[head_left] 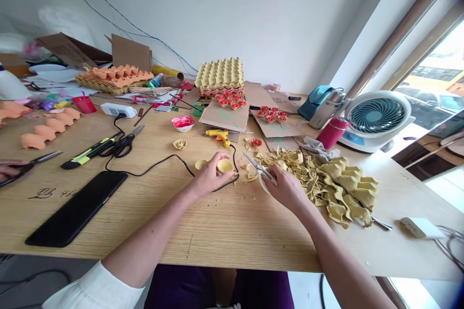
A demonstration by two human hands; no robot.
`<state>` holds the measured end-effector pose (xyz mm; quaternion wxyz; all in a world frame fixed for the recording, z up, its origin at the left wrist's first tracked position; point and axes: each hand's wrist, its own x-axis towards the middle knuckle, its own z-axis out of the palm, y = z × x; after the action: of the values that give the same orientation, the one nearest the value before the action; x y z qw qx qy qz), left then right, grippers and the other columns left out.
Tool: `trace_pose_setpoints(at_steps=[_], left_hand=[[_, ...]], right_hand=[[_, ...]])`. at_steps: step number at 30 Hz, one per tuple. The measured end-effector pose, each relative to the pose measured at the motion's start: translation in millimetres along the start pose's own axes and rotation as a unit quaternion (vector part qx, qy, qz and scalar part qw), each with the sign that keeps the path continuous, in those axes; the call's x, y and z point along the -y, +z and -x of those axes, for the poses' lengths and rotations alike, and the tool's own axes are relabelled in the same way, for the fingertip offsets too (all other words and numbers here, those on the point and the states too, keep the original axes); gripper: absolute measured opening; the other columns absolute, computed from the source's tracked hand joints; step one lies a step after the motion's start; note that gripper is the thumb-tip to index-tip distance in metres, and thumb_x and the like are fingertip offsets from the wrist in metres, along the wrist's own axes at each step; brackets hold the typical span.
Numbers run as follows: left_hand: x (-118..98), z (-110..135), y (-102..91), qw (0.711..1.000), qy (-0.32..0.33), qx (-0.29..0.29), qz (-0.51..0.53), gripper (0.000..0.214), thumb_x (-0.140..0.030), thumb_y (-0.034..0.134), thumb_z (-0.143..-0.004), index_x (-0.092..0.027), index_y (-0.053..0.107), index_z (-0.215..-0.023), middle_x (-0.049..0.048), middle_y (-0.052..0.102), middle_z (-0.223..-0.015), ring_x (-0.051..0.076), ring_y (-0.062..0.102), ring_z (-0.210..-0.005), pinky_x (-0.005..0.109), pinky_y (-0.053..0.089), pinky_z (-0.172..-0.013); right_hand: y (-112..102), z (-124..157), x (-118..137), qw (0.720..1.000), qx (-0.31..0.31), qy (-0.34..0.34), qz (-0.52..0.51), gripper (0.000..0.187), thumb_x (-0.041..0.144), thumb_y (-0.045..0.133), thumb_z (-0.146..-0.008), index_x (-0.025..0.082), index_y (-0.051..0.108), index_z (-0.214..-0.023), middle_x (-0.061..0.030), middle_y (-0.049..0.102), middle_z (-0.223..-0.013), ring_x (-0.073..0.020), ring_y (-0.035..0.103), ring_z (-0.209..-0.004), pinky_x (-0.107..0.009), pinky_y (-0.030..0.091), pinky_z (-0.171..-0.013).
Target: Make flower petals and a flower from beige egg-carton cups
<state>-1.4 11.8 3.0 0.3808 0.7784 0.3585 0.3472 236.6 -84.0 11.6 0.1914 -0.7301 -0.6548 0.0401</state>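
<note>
Between the fingers of my left hand (208,176) is a yellow egg carton cup (225,166), its hollow facing up. Another pale cup (200,164) rests on the table just left of those fingers. My right hand (286,184) grips white-handled scissors (266,172), blades pointing up and left, apart from the cup. Beyond my hands lie a yellow glue gun (218,135), a cream carton-paper rose (180,144) and a red rose (256,142). Yellow carton scraps (302,169) are heaped beside my right hand.
Cut egg carton (350,183) lies at right, near a fan (377,116) and a pink bottle (333,133). A black cord (155,161) crosses the table. At left are a black phone (78,207), black scissors (121,145) and another person's hand (10,170) on scissors.
</note>
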Motion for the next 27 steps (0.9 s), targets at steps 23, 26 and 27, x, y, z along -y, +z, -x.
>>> trace_pose_setpoints(at_steps=[23, 26, 27], left_hand=[[-17.3, 15.7, -1.3, 0.917, 0.013, 0.08, -0.39, 0.013, -0.009, 0.061, -0.077, -0.017, 0.071, -0.076, 0.0117, 0.07, -0.091, 0.028, 0.068, -0.09, 0.035, 0.046, -0.074], [-17.3, 12.9, -3.6, 0.922, 0.015, 0.053, -0.384, 0.015, -0.011, 0.057, -0.08, -0.018, 0.071, -0.078, 0.0104, 0.071, -0.091, 0.026, 0.068, -0.086, 0.033, 0.046, -0.071], [-17.6, 12.1, -4.8, 0.923, 0.015, 0.04, -0.383, 0.016, -0.013, 0.056, -0.081, -0.018, 0.071, -0.079, 0.0099, 0.071, -0.093, 0.026, 0.068, -0.086, 0.033, 0.045, -0.07]], right_hand=[[-7.7, 118.3, 23.6, 0.998, 0.035, -0.03, -0.038, 0.018, 0.035, 0.05, -0.094, 0.021, 0.061, -0.095, -0.0057, 0.064, -0.09, -0.0195, 0.061, -0.081, -0.03, 0.045, -0.073], [0.9, 125.6, 41.1, 0.997, 0.053, -0.046, -0.022, 0.016, 0.033, 0.051, -0.095, 0.021, 0.062, -0.095, -0.0063, 0.061, -0.094, -0.02, 0.06, -0.086, -0.03, 0.045, -0.076], [4.1, 127.2, 49.4, 0.997, 0.063, -0.053, -0.011, 0.015, 0.032, 0.053, -0.094, 0.021, 0.062, -0.095, -0.0065, 0.061, -0.095, -0.0201, 0.06, -0.087, -0.03, 0.044, -0.077]])
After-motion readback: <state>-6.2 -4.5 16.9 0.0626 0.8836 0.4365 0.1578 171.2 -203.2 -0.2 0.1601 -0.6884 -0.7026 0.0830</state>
